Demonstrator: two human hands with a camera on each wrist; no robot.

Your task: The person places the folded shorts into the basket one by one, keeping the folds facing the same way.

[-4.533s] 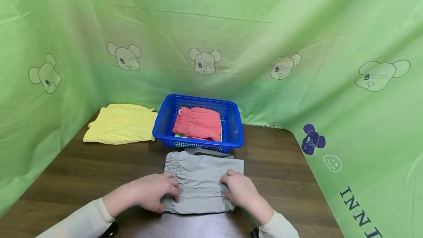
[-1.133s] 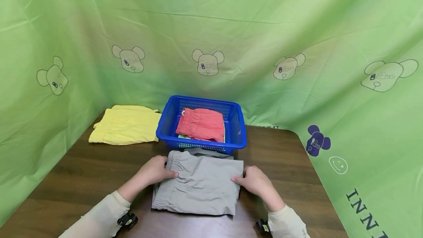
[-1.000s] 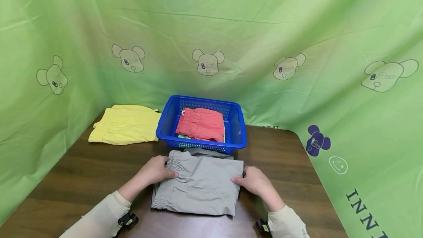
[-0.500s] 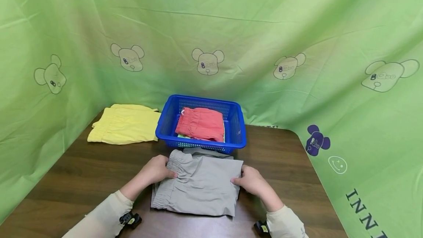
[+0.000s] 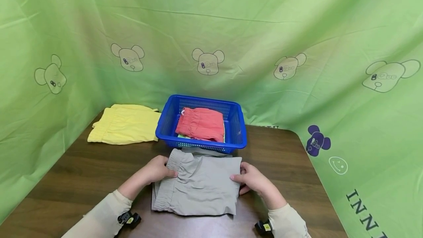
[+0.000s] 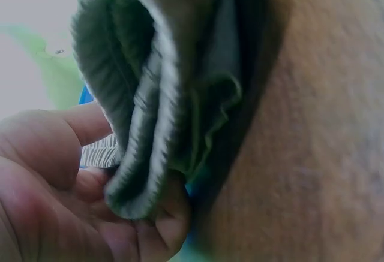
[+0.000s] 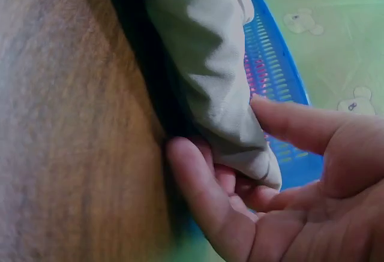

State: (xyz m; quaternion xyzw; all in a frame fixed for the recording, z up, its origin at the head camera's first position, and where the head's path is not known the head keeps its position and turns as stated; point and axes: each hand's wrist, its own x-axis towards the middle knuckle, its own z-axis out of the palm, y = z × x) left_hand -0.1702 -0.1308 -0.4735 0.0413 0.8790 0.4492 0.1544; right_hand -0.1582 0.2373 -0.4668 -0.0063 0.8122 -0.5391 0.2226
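Grey shorts [image 5: 205, 184] with a gathered elastic waistband lie folded on the table, in front of the basket. At their left edge my left hand [image 5: 155, 171] grips the waistband, thumb on top and fingers underneath. The left wrist view shows the layered waistband [image 6: 141, 130] between the thumb and curled fingers. My right hand [image 5: 253, 180] holds the opposite edge, its thumb on the upper face. From the right wrist, the folded cloth [image 7: 219, 88] sits between the thumb and the fingers, some of which reach under it.
Behind the shorts stands a blue plastic basket [image 5: 241, 135] with folded red shorts [image 5: 201, 124] on top of other clothing. Folded yellow shorts [image 5: 127, 124] lie left of it on the brown wooden table [image 5: 281, 164]. A green printed curtain [image 5: 211, 17] surrounds the back and sides.
Earlier both hands rested on top of the grey shorts; now they grip the two side edges. Most recently, the right hand's fingers have spread and its edge of cloth has shifted slightly.
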